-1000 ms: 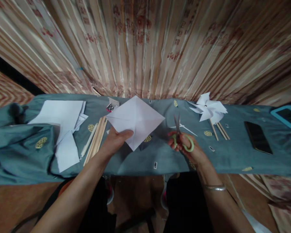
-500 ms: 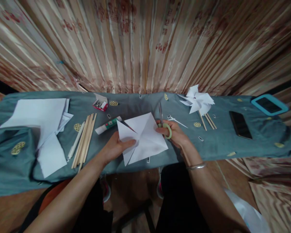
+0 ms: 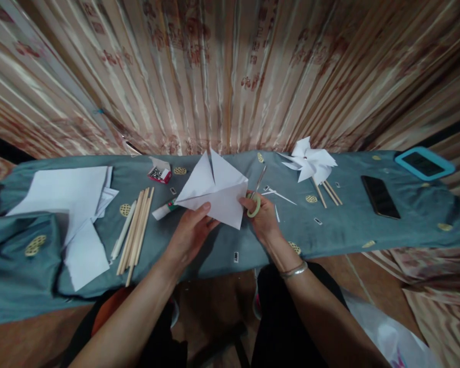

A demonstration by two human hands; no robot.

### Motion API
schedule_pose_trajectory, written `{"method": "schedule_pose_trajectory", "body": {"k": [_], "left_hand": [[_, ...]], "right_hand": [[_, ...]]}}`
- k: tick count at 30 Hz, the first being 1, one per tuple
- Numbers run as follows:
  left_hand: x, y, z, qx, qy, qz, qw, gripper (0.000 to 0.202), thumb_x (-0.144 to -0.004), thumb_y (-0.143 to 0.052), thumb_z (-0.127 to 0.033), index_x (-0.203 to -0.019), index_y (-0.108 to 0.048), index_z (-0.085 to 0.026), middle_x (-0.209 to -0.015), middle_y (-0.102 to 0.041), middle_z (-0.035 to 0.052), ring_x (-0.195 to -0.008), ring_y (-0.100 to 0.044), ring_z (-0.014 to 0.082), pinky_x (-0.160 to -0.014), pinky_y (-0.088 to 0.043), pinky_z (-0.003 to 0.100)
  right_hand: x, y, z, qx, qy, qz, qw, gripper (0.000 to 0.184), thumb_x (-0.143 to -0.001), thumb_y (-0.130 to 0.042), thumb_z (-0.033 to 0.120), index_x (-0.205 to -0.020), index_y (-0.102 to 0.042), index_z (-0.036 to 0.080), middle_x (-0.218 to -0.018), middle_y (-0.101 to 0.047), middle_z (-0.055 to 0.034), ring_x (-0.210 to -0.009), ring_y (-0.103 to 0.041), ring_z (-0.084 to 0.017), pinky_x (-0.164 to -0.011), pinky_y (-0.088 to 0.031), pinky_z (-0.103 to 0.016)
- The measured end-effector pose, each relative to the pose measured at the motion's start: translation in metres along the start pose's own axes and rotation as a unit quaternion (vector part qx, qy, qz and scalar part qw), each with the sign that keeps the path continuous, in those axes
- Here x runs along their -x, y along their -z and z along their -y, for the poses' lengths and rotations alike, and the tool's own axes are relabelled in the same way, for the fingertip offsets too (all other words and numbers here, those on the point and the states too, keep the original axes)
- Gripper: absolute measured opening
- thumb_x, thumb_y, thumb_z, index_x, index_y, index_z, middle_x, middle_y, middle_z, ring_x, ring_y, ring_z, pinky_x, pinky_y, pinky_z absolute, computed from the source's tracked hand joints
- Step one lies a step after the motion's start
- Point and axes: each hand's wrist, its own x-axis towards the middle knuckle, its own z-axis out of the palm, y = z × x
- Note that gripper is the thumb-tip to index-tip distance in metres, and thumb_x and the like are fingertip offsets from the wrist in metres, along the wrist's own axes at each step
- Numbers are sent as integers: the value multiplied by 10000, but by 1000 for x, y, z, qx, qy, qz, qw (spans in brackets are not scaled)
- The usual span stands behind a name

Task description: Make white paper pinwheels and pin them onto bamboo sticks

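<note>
Both hands hold a square sheet of white paper (image 3: 224, 197) above the cloth, with slits cut inward from its corners. My left hand (image 3: 191, 230) pinches its lower left edge, thumb on top and fingers underneath. At the sheet's right edge, my right hand (image 3: 263, 214) grips the paper and also keeps a pair of scissors (image 3: 256, 202) with light green handles, blades pointing up and away. The paper partly covers a glue stick (image 3: 163, 210). Thin white paper offcuts (image 3: 279, 195) lie just right of the scissors.
On the left are white sheets (image 3: 67, 189), a white pen (image 3: 123, 232) and several wooden sticks (image 3: 136, 230). A small red box of pins (image 3: 160, 174) sits at the back. Rightward lie a finished paper pinwheel (image 3: 309, 159), more sticks (image 3: 331, 191), a phone (image 3: 379, 197) and a blue-framed tablet (image 3: 424, 163).
The paper has been turned clockwise and tilted, so an open slit now points away from me. My right hand has moved slightly left with the scissors.
</note>
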Motion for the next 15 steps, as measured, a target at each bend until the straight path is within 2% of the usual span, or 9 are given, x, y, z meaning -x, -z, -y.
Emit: {"method": "schedule_pose_trajectory", "body": {"k": [4,6,10,15], "left_hand": [[-5,-1,6,15,-10,-115,993,265,-773,-726,-236,-1026,-648,-231,-1117,-698,26,-897,-670,167,-696,-571,235],[-9,0,4,23,-15,-146,989,196,-823,-678,-240,-1016,-648,-237,-1111,-701,27,-896,-672,162,-680,-573,217],[-16,6,-7,29,-45,-170,984,184,-854,-646,-252,-1035,-642,-223,-1084,-709,35,-905,-674,174,-643,-579,218],[-25,13,-24,38,-100,-180,978,184,-847,-662,-253,-1027,-637,-222,-1150,-693,38,-1019,-651,194,-707,-584,235]], "right_hand": [[7,-4,0,46,20,13,999,436,-475,-881,411,-786,-655,205,-658,-624,57,-575,-517,-100,-580,-455,-259],[13,-2,4,89,27,30,995,440,-521,-855,480,-798,-649,207,-641,-619,49,-558,-522,-105,-534,-439,-254],[30,12,12,161,-5,137,977,520,-680,-716,634,-928,-657,181,-718,-692,-35,-612,-611,-148,-487,-426,-247],[45,26,10,207,-114,274,932,579,-665,-731,633,-990,-662,158,-771,-708,-72,-646,-640,-158,-476,-433,-227]]}}
